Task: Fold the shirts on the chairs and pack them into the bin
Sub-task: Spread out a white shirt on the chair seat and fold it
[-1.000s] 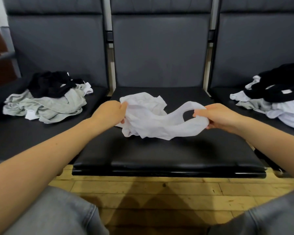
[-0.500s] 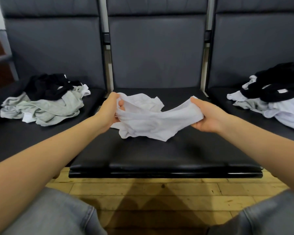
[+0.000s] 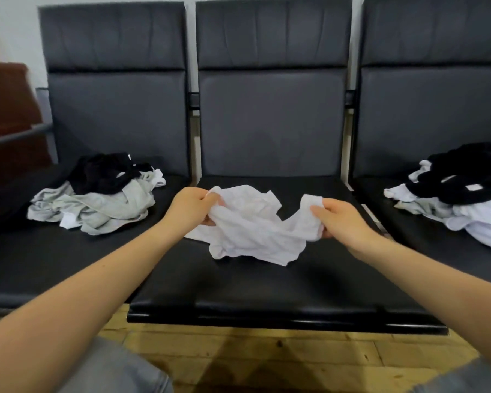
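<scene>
Three dark padded chairs stand side by side against the wall: the left chair point(image 3: 114, 109), the middle chair point(image 3: 272, 120) and the right chair point(image 3: 437, 109). A wooden floor point(image 3: 267, 358) shows below the seat fronts. The left seat carries a pile of grey, white and black shirts point(image 3: 97, 202); the right seat carries a second pile of black and white shirts point(image 3: 462, 191). A crumpled white shirt point(image 3: 253, 228) lies over the middle seat, its lower folds resting on the cushion and its two upper ends lifted. The left hand point(image 3: 192, 208) grips the shirt's left end, fingers curled round a bunch of fabric. The right hand point(image 3: 340, 219) grips the right end, thumb on top and fingers closed under the cloth. The fabric sags between the two hands. Compared with the frame half a second earlier, the hands are farther apart, the shirt is spread wider and hangs lower in the middle, and the right hand now holds a raised corner instead of a taut strap. No bin is visible in this view.
</scene>
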